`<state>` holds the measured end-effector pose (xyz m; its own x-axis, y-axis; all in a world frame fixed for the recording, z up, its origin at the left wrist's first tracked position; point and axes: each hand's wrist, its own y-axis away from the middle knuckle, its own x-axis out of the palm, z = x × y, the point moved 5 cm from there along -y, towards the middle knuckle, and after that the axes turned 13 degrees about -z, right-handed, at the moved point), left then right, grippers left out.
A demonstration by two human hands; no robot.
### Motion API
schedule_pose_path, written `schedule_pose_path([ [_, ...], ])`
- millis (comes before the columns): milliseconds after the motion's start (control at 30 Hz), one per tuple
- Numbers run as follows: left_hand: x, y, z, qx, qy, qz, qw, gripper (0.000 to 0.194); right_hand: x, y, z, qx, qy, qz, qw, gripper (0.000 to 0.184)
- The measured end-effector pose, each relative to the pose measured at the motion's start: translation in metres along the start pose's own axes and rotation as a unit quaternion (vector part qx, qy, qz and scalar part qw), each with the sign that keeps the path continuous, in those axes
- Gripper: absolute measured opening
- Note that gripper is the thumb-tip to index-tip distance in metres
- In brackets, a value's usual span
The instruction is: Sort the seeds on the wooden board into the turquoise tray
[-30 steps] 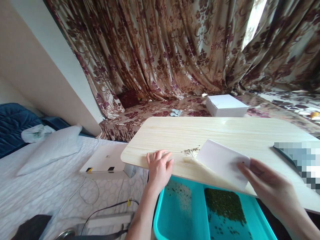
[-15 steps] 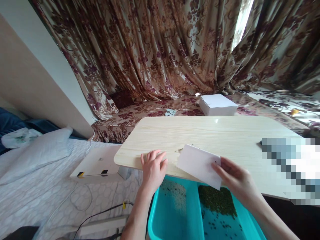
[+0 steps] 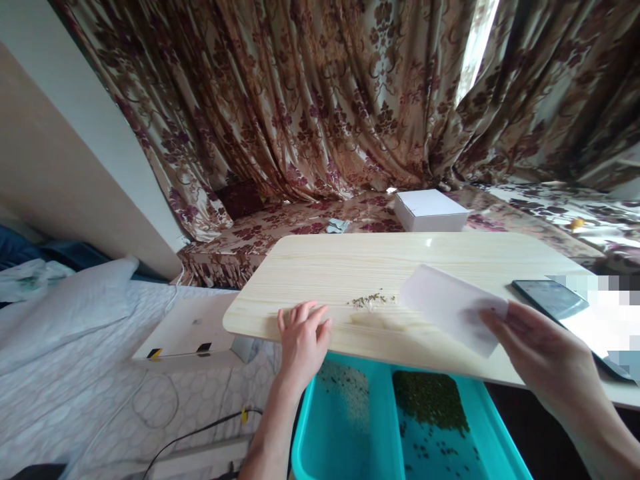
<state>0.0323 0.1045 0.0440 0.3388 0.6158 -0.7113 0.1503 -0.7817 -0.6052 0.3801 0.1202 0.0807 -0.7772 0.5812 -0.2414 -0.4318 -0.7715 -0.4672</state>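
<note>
My right hand (image 3: 545, 347) grips the near right corner of a white card (image 3: 450, 307), its thumb on top. The card is tilted above the right half of the pale wooden table (image 3: 320, 267). Left of it, a small pile of green and whitish grains (image 3: 371, 301) lies on the tabletop. My left hand (image 3: 304, 337) rests on the table's front edge, fingers spread, holding nothing. Below that edge stands a turquoise two-part bin (image 3: 400, 440). Pale grains (image 3: 350, 390) lie in its left compartment, dark green grains (image 3: 431, 400) in the right one.
A tablet (image 3: 550, 297) lies at the table's right, partly blurred out. Behind the table, a white box (image 3: 431, 210) sits on a patterned ledge below curtains (image 3: 310, 100). To the left are a bed with a pillow (image 3: 80, 293), a white case (image 3: 185, 327) and a black cable (image 3: 200, 427).
My right hand has moved right and slightly up with the card, uncovering the pile of grains on the table. My left hand stays at the table edge.
</note>
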Motion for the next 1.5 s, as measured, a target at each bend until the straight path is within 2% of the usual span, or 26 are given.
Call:
schedule_pose_path([
  [167, 0.002, 0.001, 0.002, 0.006, -0.001, -0.001, 1.000, 0.028, 0.010, -0.024, -0.014, 0.016, -0.025, 0.008, 1.000, 0.038],
  [433, 0.006, 0.002, 0.004, 0.014, -0.010, -0.006, 1.000, 0.029, 0.028, -0.025, -0.014, 0.018, -0.050, 0.032, 0.998, 0.038],
  [667, 0.004, 0.001, 0.004, 0.007, 0.005, -0.009, 1.000, 0.028, 0.022, -0.013, -0.002, 0.024, -0.063, 0.057, 0.996, 0.045],
  [833, 0.008, -0.015, 0.007, 0.002, 0.020, -0.015, 1.000, 0.024, 0.016, -0.015, 0.007, 0.025, -0.065, 0.058, 0.996, 0.045],
  [967, 0.016, -0.025, 0.000, -0.002, 0.029, -0.043, 0.999, 0.028, 0.014, -0.012, 0.013, 0.019, -0.061, 0.062, 0.996, 0.046],
  [1133, 0.023, -0.023, -0.010, -0.006, 0.042, -0.063, 0.997, 0.028, 0.015, -0.004, 0.015, 0.012, -0.042, 0.069, 0.997, 0.042],
  [1367, 0.023, -0.020, -0.008, 0.001, 0.054, -0.065, 0.996, 0.025, 0.017, -0.006, 0.014, -0.024, -0.002, 0.067, 0.997, 0.047],
  [1500, 0.023, -0.020, -0.009, 0.003, 0.058, -0.071, 0.996, 0.025, 0.021, -0.007, 0.023, -0.038, -0.003, 0.115, 0.993, 0.050],
])
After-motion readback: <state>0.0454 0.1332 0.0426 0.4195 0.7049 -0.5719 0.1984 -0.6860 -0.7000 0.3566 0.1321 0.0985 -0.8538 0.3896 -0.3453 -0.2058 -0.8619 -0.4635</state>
